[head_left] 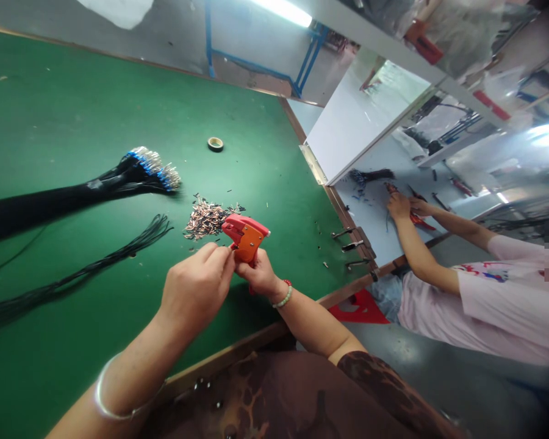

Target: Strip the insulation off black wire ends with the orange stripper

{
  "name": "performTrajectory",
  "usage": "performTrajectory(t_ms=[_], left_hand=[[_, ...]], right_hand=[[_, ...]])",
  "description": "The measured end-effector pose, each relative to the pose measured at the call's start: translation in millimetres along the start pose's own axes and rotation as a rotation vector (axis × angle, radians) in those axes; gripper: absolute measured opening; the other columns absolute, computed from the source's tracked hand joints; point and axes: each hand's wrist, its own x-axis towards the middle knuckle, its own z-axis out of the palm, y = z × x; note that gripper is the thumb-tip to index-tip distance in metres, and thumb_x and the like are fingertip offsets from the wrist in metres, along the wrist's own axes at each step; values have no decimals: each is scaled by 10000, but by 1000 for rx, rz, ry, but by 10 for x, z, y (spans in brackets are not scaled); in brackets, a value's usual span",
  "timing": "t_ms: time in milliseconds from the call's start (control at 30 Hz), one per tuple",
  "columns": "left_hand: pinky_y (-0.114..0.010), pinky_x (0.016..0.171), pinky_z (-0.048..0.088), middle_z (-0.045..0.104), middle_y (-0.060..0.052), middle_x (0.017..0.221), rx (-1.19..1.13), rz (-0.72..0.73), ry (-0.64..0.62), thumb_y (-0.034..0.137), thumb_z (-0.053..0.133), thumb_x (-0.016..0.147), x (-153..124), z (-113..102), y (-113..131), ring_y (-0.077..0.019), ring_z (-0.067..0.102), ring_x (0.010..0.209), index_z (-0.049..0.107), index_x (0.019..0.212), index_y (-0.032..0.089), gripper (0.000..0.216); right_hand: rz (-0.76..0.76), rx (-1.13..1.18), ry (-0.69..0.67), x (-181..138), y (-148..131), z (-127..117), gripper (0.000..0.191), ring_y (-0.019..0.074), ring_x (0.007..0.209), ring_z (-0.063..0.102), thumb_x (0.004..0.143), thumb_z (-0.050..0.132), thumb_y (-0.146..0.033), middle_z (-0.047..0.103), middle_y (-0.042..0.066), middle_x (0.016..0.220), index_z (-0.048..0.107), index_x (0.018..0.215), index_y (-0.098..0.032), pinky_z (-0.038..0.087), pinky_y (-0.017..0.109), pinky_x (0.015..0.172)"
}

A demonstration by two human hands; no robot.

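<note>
My right hand (261, 275) is wrapped round the handles of a red and orange wire stripper (249, 241), held above the green table. My left hand (199, 280) is closed in a pinch right beside the tool's orange body; what lies between its fingers is hidden. Just beyond the tool is a heap of cut wire ends (205, 219), black and copper-coloured. To the left lies a loose bunch of thin black wires (114, 253), fanned at its tip. Behind it rests a thick black wire bundle (73, 204) with blue and silvery terminals (155, 167) at its end.
A roll of tape (215, 144) lies farther back on the green table (96, 110). Metal clamps (354, 247) sit at its right edge. A white panel (361, 116) stands at the back right. On the right, a co-worker's hands (400, 206) work at another table.
</note>
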Motion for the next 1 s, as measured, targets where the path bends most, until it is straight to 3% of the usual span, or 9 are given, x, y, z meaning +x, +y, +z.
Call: performTrajectory(t_ms=[333,767,1000], left_hand=[[-274,541,329,537,5,648,17,37,-10,250,474,1061,8,1,-30,-127,476,546,596,702,185,385],[-285,531,349,556,0,654,-11,35,-37,254,455,1063,-26,25,-43,-139,499,548,627,721,190,388],[-276,569,406,650,-19,734,-55,1,-28,278,487,1065,-56,54,-92,-149,587,606,679,816,179,330]], right_hand=[[15,-11,-20,13,-86,56,448,132,560,542,730,777,-545,553,-10,638,538,834,-181,525,300,573],[71,-127,49,-5,-74,80,395,118,490,521,756,763,-523,564,-14,552,565,699,-186,492,256,465],[120,-94,47,-15,-19,64,489,118,451,568,756,791,-600,605,4,540,571,643,-178,509,245,445]])
